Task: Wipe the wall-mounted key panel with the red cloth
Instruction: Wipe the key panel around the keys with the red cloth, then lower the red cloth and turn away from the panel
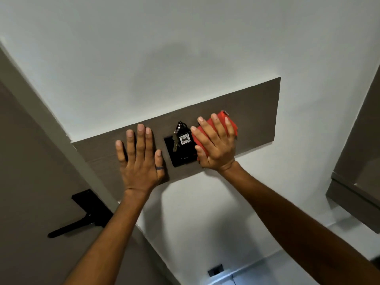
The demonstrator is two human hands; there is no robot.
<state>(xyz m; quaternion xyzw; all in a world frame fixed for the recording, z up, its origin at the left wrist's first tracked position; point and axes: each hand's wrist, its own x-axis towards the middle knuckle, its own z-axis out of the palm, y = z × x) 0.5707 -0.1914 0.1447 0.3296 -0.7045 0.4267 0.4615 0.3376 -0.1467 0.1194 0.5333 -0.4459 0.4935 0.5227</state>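
On panel: your right hand (216,145) is pressing the red cloth (223,125) flat beside the key slot (181,155).
Left hand (139,159): you are bracing it, released and spread, for steadiness.

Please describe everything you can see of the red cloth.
The red cloth looks like soft fabric, folded into a thick pad. The right hand presses it flat against the brown wood-look panel, just right of the black key holder. Fingers cover most of it; its upper right corner sticks out, showing a small pale tag.
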